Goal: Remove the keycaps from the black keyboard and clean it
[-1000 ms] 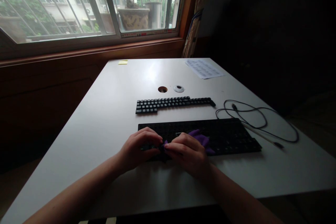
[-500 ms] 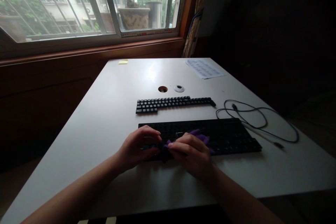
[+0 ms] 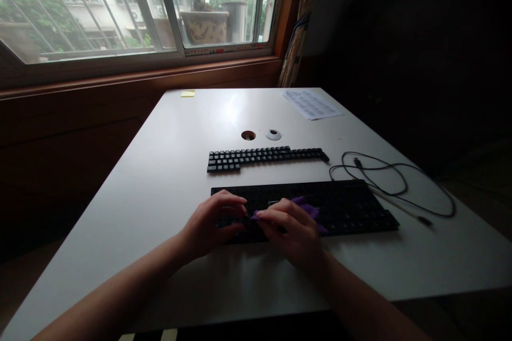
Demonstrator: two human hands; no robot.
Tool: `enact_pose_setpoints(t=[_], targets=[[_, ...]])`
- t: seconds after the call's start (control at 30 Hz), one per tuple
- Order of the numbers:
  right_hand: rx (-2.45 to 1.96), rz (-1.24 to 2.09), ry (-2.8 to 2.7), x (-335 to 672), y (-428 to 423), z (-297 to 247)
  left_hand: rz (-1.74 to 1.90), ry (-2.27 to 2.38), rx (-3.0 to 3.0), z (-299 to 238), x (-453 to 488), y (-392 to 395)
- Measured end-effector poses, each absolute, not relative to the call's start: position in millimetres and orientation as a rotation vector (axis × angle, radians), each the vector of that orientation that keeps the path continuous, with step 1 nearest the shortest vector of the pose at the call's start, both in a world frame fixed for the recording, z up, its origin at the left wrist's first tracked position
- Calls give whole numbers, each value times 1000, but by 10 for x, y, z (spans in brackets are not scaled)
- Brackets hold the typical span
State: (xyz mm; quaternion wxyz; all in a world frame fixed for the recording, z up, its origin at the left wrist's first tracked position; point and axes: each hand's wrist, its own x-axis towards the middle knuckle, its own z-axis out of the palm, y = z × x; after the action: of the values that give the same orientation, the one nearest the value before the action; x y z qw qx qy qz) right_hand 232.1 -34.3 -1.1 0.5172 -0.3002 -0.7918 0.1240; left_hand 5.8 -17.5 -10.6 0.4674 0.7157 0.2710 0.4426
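Note:
My left hand is curved, thumb and fingertips closing on a small dark piece that looks like a keycap; its details are lost in shadow. A purple cloth is pinched in my right hand, one corner poking out at the fingertips against the small piece. The rest of the cloth drapes behind that hand over the black keyboard, which lies under both hands. A thin wire-like metal piece shows just beyond my right knuckles. Loose black keycaps stand in rows behind the keyboard.
To the right, a black cable lies in loops on the white table. Farther back are a round hole, a pale ring-shaped cover, printed sheets and a yellow sticky note. A barred window is beyond.
Both hands stay almost in place. The cloth corner at my right fingertips has shifted slightly, and less of it hangs below the fingers.

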Motion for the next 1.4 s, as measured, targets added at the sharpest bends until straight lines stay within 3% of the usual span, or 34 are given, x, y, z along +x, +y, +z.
enact_pose_setpoints(t=[0.53,1.4], targets=[[-706,408,-2010,2278,-310,13,1168,774,1838,-84,100,-187],[-632,573,-1934,2256,-293,-7,867,803,1668,64,81,-102]])
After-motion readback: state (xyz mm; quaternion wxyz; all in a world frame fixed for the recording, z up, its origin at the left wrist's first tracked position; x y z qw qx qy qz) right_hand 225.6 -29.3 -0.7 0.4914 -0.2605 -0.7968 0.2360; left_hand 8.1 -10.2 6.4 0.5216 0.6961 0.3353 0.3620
